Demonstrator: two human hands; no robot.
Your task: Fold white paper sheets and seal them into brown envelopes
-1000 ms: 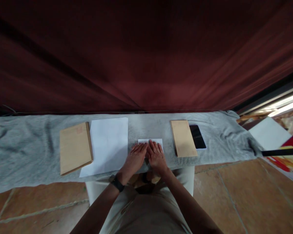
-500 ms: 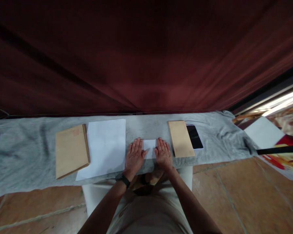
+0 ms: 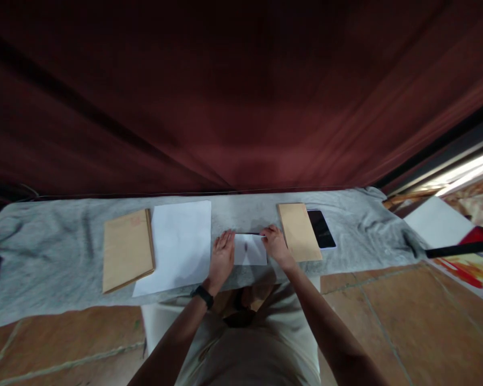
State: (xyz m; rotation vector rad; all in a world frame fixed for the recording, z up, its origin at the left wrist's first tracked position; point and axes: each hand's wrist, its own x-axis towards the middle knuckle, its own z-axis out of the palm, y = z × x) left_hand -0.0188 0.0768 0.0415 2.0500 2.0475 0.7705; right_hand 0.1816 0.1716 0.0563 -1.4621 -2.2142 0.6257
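A small folded sheet of white paper (image 3: 247, 251) lies in front of me on the grey cloth, its far edge lifted a little with a dark shadow line beneath. My left hand (image 3: 222, 257) rests at the paper's left edge, fingers stretched forward. At the far right corner, my right hand (image 3: 277, 245) has its fingers bent and closed on the paper. Left of my left hand lies a stack of large white sheets (image 3: 183, 241). A brown envelope (image 3: 300, 231) is just right of my right hand.
A pile of brown envelopes (image 3: 127, 249) overlaps the white sheets' left side. A dark-screened phone (image 3: 321, 229) lies partly beside the right envelope. The grey cloth (image 3: 56, 257) covers a narrow surface before a dark red curtain (image 3: 241, 134). A colourful printed bag (image 3: 473, 268) is at far right.
My right hand has gone from lying flat to gripping the paper's far right corner, and that edge has risen. The left hand stays at the left edge. The view has shifted slightly.
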